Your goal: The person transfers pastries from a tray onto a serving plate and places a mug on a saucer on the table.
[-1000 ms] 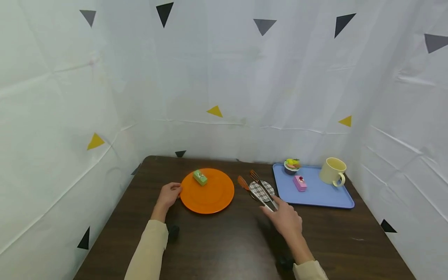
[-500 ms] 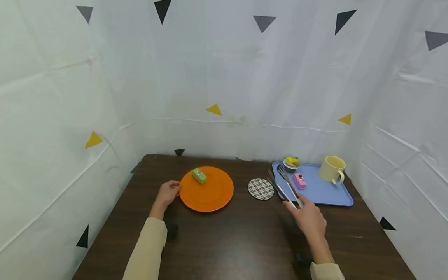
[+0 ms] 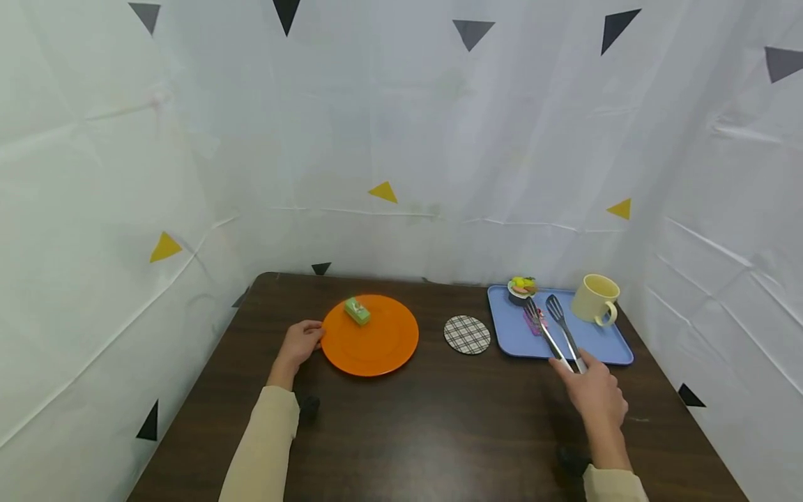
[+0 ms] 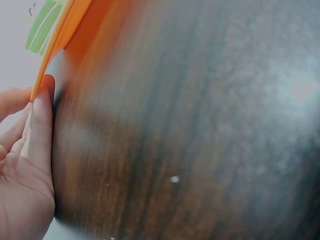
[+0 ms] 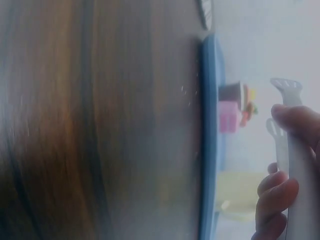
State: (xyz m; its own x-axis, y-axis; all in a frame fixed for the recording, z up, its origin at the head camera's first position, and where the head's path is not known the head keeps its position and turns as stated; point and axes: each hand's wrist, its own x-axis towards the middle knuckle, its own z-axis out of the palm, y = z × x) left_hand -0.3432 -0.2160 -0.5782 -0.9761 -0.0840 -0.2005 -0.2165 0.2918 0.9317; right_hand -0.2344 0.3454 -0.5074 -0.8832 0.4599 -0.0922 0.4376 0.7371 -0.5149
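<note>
In the head view my left hand pinches the left rim of a round orange plate. The left wrist view shows the thumb above that rim and fingers beneath it. A small green toy cake sits on the plate. My right hand grips metal tongs, whose slotted tips are spread apart above a blue tray. One tip overlaps a pink toy cake, partly hiding it. Nothing is between the tips. In the right wrist view thumb and fingers wrap the tongs.
Also on the tray are a dark cup with a fruit-topped toy dessert and a yellow mug. Between plate and tray lies a round checked coaster. White cloth hangs around the dark wooden table.
My right hand has carried the tongs rightward, from above the coaster to above the tray by the pink cake. My left hand keeps its hold on the plate rim.
</note>
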